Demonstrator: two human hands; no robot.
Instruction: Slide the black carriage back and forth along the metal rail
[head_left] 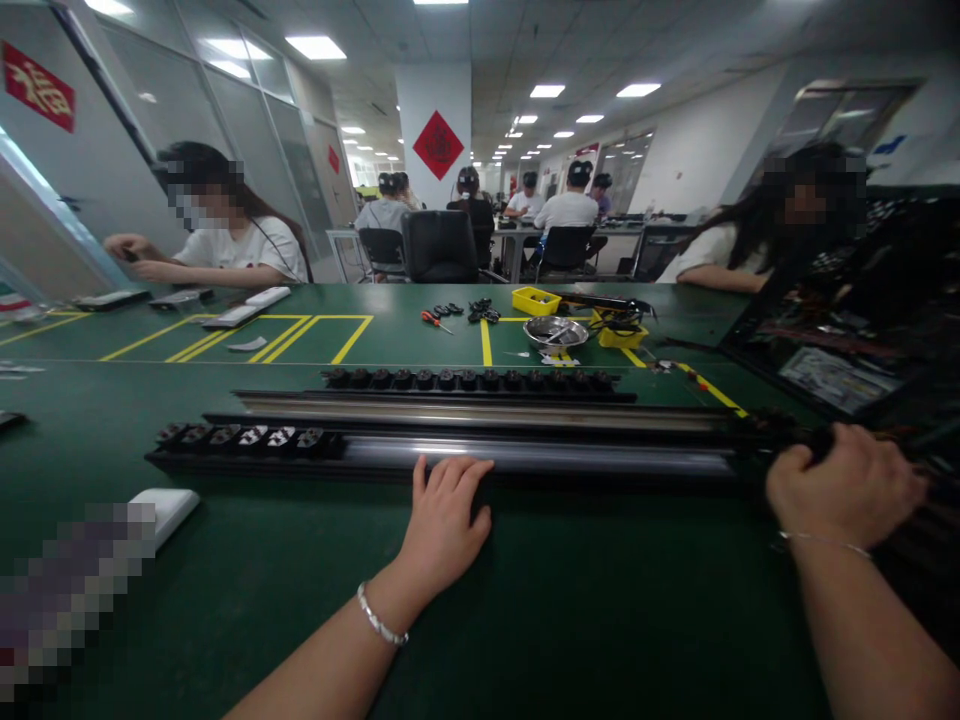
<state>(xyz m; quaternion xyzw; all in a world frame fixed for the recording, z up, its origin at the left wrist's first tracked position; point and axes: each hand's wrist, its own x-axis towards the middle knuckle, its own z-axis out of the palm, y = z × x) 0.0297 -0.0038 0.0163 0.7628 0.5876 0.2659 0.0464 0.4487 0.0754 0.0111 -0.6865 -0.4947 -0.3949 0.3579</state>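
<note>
A long black rail (585, 462) lies across the green table in front of me. Several black socket modules (253, 436) sit in its left end, some with pale metal faces; the rest of the channel shows a smooth shiny floor. My left hand (446, 520) rests its spread fingertips on the near edge of the rail around its middle. Beyond the rail's right end, my right hand (847, 490) is closed with its fingers curled. Something dark shows at its thumb, too dim to name. Behind the rail lie a second channel (465, 412) and a row of black sockets (469, 379).
Farther back are an orange screwdriver (433, 318), a metal bowl (555, 333) and yellow bins (536, 300). A dark open container (840, 330) with parts stands at right. A white block (169, 510) lies at left. Co-workers sit across the table.
</note>
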